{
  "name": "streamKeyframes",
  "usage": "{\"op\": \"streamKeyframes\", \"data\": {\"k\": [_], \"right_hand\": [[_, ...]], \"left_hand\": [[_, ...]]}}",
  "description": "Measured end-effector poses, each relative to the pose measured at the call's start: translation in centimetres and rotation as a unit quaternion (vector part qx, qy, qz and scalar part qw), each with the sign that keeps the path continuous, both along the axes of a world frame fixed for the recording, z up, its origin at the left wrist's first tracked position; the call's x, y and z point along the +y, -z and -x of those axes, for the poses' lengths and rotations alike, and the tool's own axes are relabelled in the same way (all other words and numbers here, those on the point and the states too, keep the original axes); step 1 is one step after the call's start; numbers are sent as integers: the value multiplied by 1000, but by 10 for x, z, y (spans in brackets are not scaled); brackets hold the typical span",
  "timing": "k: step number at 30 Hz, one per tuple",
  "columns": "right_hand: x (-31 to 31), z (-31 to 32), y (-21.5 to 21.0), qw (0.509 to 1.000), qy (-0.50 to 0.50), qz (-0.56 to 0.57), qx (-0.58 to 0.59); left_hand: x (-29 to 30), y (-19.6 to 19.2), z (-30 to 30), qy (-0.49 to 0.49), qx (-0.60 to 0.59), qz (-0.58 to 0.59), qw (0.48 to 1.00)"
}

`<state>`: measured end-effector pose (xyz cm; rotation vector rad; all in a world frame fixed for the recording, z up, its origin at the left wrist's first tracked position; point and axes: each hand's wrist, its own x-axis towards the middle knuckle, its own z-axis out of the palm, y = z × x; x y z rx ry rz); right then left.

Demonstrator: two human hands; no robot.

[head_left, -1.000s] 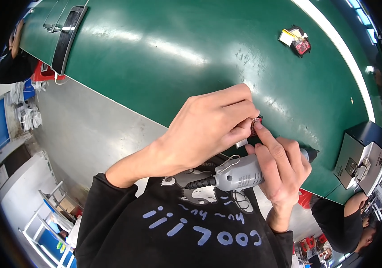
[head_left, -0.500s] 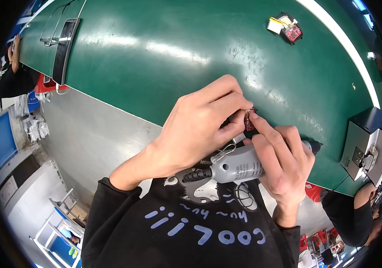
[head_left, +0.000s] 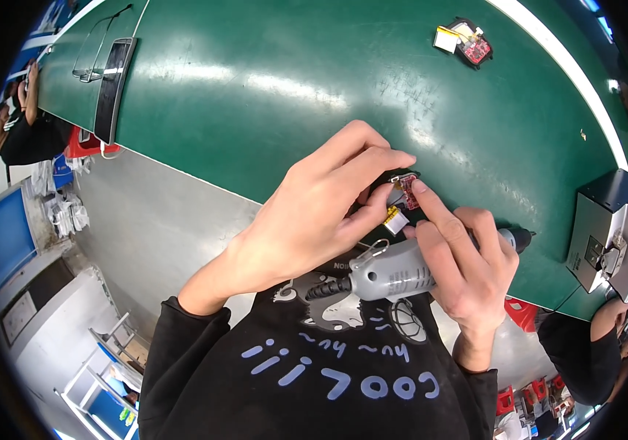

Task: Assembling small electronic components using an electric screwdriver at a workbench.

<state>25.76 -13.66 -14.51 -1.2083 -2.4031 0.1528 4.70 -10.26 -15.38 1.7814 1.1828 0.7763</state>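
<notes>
My right hand (head_left: pixel 468 268) is wrapped round a grey electric screwdriver (head_left: pixel 393 274), its dark tip pointing right and its cord end left. The same hand's index fingertip presses on a small red circuit board (head_left: pixel 408 192) in a dark casing. Beside the board hangs a small silver battery (head_left: pixel 396 220) with a yellow end, joined to it by thin wires. My left hand (head_left: pixel 314 198) is curled at the casing's left side, its thumb against it and its index finger raised off above. The left hand's lower fingers are mostly hidden.
A similar opened device (head_left: pixel 475 48) with its battery (head_left: pixel 445 39) lies at the far right of the green table (head_left: pixel 255 125). A grey metal box (head_left: pixel 607 235) stands at the right edge. A phone (head_left: pixel 113 92) and glasses (head_left: pixel 90 74) lie left. Other people sit at both sides.
My left index finger has lifted and parted from the thumb, baring more of the circuit board and battery. The right hand keeps the screwdriver and its fingertip on the board.
</notes>
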Motion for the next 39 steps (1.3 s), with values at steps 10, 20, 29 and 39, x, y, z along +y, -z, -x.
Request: {"op": "streamKeyframes", "data": {"k": [10,20,29,39], "right_hand": [[-35,-95,-28,892,82,-135,424],[-45,-93,-33,746,93,-11,659],[-44,-78,-32,736,79,-9,673],[-11,-62,-21,742,19,-66,667]], "left_hand": [[2,-2,8,179,103,-159,965],[3,3,0,171,244,-399,867],[6,5,-8,149,244,-423,860],[3,-3,-1,114,196,-367,902]]}}
